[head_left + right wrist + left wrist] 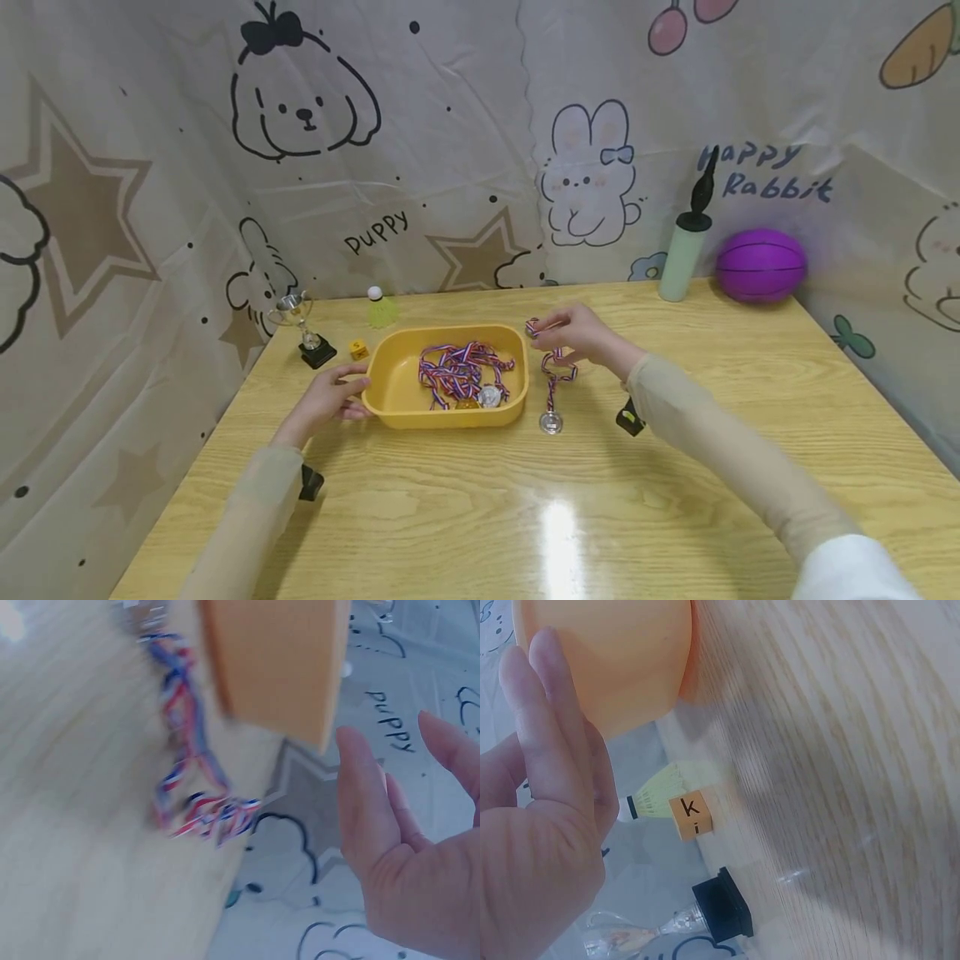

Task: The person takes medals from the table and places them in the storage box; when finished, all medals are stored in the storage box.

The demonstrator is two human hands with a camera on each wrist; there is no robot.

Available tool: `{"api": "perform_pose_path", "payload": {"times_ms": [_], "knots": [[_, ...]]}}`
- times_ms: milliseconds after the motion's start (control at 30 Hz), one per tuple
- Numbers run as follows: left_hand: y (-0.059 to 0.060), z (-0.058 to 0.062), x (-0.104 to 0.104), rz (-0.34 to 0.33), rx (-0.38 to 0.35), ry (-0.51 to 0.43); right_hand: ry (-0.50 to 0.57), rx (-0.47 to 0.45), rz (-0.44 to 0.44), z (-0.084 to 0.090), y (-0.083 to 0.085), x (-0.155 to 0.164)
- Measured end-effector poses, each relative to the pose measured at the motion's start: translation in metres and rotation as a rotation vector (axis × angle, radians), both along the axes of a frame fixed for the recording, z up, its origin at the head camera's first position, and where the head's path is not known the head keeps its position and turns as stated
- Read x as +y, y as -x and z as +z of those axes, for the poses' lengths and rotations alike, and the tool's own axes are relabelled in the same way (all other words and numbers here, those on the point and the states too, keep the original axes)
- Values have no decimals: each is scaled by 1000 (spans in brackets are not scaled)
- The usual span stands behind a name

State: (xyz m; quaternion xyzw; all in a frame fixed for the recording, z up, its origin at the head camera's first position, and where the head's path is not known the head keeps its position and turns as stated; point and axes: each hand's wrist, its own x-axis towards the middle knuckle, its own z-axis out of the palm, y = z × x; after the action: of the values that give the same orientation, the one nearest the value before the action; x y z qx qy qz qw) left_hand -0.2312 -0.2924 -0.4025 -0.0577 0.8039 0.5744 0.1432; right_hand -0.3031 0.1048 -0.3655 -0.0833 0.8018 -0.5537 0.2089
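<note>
Hands apart, one at each end of a yellow tray (pixel 390 408) sitting mid-table on the wooden table (pixel 675 467). Left hand (pixel 328 398) resting against the tray's left outer wall, fingers straight and relaxed, touching the orange-yellow side in the left wrist view (pixel 622 652) and gripping nothing. Right hand (pixel 581 333) hovering just right of the tray's far right corner, fingers loosely extended; right wrist view showing the fingers (pixel 367 802) spread and open, with the ribbon near them but not clearly pinched, so contact with it not being tellable from the head view. Striped medal ribbon (pixel 557 371) lying on the table just beside the tray's right wall, trailing from under the right hand toward the near edge and ending in a silver medal (pixel 551 422); same red, white and blue ribbon (pixel 196 802) showing blurred in the right wrist view. More ribboned medals (pixel 461 375) lying tangled inside the tray. Small trophy (pixel 303 329) standing near the far left corner, a lettered yellow cube (pixel 690 816) and a shuttlecock (pixel 381 310) lying between it and the tray. Green pump (pixel 684 250) and purple ball (pixel 761 264) standing well apart at the far right, against the cartoon-printed cloth backdrop (pixel 450 125).
</note>
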Motion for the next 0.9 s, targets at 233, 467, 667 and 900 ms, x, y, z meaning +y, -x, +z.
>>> {"api": "perform_pose_path", "payload": {"times_ms": [233,467,667,900], "knots": [[-1,-2,0,-2,11,-18,-50,-77,-6,-20,-9,23],[0,-2,0,0,14,-7,-92,-122,-3,-41,-14,26],[-1,-3,1,6,13,-6,-110,-183,-25,-52,-17,23],[0,-3,0,1,24,1,-145,-197,-67,-56,-20,19]]}}
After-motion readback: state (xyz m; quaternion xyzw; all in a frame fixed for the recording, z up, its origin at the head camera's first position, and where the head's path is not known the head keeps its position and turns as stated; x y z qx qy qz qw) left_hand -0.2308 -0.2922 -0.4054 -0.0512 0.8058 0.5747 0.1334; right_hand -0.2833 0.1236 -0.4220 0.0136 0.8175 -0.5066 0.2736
